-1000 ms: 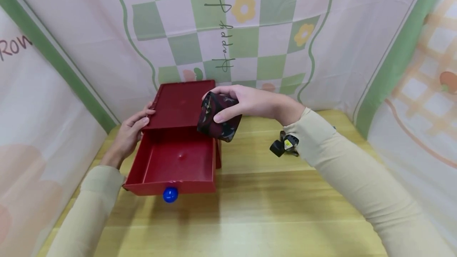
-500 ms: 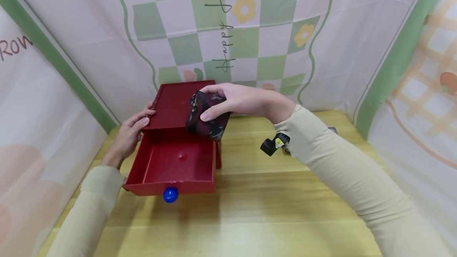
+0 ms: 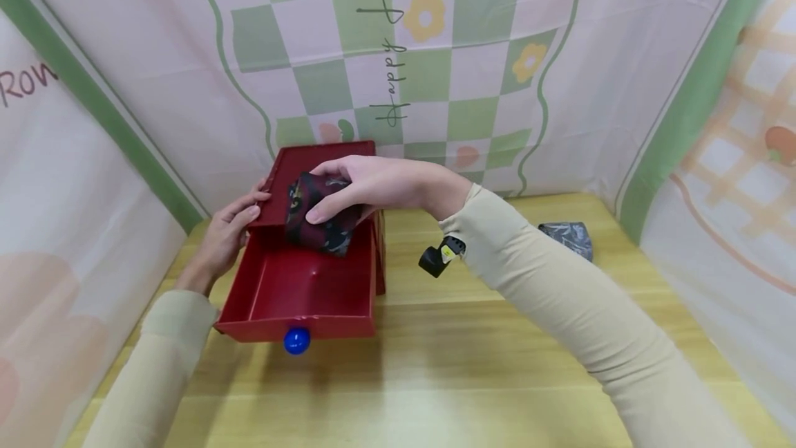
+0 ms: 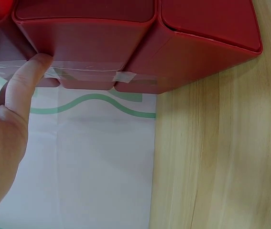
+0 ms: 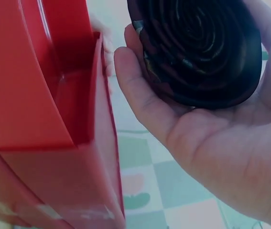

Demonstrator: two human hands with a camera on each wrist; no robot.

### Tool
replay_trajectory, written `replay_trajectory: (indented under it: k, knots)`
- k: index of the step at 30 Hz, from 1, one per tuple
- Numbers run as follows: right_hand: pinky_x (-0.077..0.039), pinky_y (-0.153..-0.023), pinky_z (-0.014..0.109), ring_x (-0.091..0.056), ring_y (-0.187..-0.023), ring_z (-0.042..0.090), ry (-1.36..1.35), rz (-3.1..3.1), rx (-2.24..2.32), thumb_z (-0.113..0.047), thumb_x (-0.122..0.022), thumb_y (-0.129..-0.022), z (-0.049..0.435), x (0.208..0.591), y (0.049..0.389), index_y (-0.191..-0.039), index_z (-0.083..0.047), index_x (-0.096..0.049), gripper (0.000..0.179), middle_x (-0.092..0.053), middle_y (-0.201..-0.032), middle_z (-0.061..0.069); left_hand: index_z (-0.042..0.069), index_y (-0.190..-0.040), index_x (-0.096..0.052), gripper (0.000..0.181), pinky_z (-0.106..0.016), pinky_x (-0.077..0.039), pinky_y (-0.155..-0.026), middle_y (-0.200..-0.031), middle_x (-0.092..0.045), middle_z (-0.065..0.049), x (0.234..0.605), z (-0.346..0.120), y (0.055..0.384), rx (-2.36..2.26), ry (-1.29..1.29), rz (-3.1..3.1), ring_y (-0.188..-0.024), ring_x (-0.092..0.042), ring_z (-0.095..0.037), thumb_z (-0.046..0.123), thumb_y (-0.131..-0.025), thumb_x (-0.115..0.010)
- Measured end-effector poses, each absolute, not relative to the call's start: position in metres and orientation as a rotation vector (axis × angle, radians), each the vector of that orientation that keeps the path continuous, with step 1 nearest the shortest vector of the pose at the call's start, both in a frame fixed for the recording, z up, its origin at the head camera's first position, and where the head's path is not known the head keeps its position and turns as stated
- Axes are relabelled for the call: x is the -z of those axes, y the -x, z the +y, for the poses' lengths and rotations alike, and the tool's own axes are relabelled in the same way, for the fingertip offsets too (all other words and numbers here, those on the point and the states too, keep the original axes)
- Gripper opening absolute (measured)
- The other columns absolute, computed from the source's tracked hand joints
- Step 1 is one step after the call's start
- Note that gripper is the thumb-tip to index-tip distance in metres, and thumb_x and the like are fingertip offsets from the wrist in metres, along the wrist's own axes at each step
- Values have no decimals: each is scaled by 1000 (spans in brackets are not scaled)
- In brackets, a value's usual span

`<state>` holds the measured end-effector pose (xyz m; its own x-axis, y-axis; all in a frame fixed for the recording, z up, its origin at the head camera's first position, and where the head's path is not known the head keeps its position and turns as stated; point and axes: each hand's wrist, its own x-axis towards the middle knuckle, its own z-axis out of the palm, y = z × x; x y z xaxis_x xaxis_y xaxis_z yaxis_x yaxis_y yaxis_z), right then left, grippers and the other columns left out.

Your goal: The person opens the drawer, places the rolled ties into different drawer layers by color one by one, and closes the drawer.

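In the head view my right hand (image 3: 379,189) grips a dark, maroon-and-black patterned cloth roll (image 3: 323,216), thumb in front and fingers behind. It is above the back of a pulled-out red drawer (image 3: 298,327), overlapping the cabinet top. The roll's spiral end (image 5: 197,43) faces the right wrist view, with layers wound inside one another. My left hand (image 3: 226,234) rests against the left side of the red drawer cabinet (image 3: 311,152), fingertips at its top edge. One of its digits touches the cabinet's side wall (image 4: 92,45) in the left wrist view.
A blue round knob (image 3: 297,341) sticks out from the drawer's front. On the light wooden table (image 3: 472,365) lies a grey patterned bundle (image 3: 567,239) at the right, partly behind the right sleeve. A black wrist camera (image 3: 440,256) hangs below the right cuff. Patterned cloth walls (image 3: 423,81) enclose the table.
My right hand has moved left and slightly down with the cloth roll, to over the open drawer. The grey bundle has come out from behind the right sleeve. My left hand stays still.
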<state>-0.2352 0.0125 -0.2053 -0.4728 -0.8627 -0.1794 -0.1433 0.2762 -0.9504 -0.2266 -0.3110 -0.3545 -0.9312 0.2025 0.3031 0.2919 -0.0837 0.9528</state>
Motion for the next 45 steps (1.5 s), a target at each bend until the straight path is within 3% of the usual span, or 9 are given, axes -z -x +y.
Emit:
replay_trajectory:
  k: [6,17,25,32,34,41,45]
  knots:
    - [-58,-88,41,-68,-108,26,908,1817,1187,-32,-75,-90,-6,211,233,-145,-8,-43,68,-65,-124,11,20,-125,-72,29,-20,-56,-71,-168,-20,-8,354,-311,227,2201,568,-2072,-153,-15,-26,14,-108,-49]
    - [-60,-84,42,-68,-105,22,886,1859,1059,-34,-79,-88,-34,221,228,-133,-13,-55,56,-66,-120,7,18,-126,-72,29,-23,-57,-82,-167,-23,-6,356,-310,227,2207,571,-2061,-152,-20,-24,14,-108,-49]
    - [-59,-83,42,-66,-105,21,860,1874,921,-37,-79,-88,-48,224,225,-127,-12,-57,51,-68,-116,6,16,-128,-71,29,-21,-56,-83,-168,-23,-6,356,-309,226,2214,564,-2057,-152,-22,-24,14,-108,-49]
    - [-59,-83,40,-65,-105,20,836,1878,901,-38,-77,-89,-57,225,223,-124,-14,-61,45,-69,-115,5,14,-128,-71,29,-19,-41,-105,-166,-27,-9,355,-308,225,2170,584,-2048,-154,-15,-22,11,-107,-50]
    - [-59,-84,39,-66,-104,20,823,1871,890,-37,-77,-90,-58,225,223,-123,-13,-62,44,-69,-115,5,15,-128,-71,29,-19,-41,-106,-166,-27,-9,355,-308,225,2163,580,-2057,-154,-15,-22,12,-108,-50]
    - [-56,-87,35,-64,-107,17,844,1882,770,-38,-76,-90,-59,228,223,-125,-14,-61,45,-68,-118,1,18,-129,-70,29,-22,-55,-87,-168,-21,-5,352,-309,224,2191,548,-2087,-154,-15,-27,16,-108,-50]
    - [-55,-87,34,-61,-109,15,857,1915,692,-41,-77,-89,-63,229,222,-136,-16,-56,57,-64,-120,-2,17,-128,-70,29,-21,-55,-87,-168,-20,-8,353,-310,224,2185,550,-2091,-154,-15,-27,14,-108,-49]
